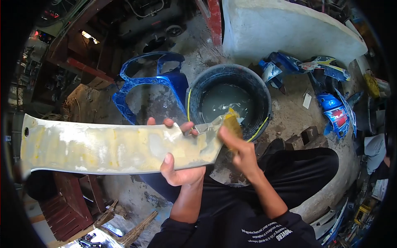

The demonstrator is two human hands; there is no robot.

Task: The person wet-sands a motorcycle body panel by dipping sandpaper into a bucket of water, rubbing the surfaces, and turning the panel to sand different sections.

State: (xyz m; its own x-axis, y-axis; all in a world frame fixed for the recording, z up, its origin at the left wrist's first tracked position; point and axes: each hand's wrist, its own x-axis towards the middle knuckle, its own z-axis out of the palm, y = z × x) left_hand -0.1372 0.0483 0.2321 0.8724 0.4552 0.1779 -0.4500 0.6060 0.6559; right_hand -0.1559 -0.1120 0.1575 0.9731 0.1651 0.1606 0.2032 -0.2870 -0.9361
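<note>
My left hand (182,173) grips a long, pale motorcycle body panel (103,146), thumb on the near edge and fingertips curling over the far edge; the palm is partly hidden beneath. The panel's face is patchy with cream filler, white spots and yellow streaks, and a hole shows near its left end. At the panel's right end my right hand (240,151) is closed on a yellow-brown piece of sandpaper (233,124), slightly blurred and pressed near the edge. Just beyond stands a black bucket (194,89) with murky water (223,101) inside.
Left of the bucket lies a blue fairing frame (178,82) on the concrete floor. More blue fairing pieces (331,111) lie to the right, near wooden blocks (308,136) and a low white wall (289,31). A dark red wooden stool (70,202) stands at lower left.
</note>
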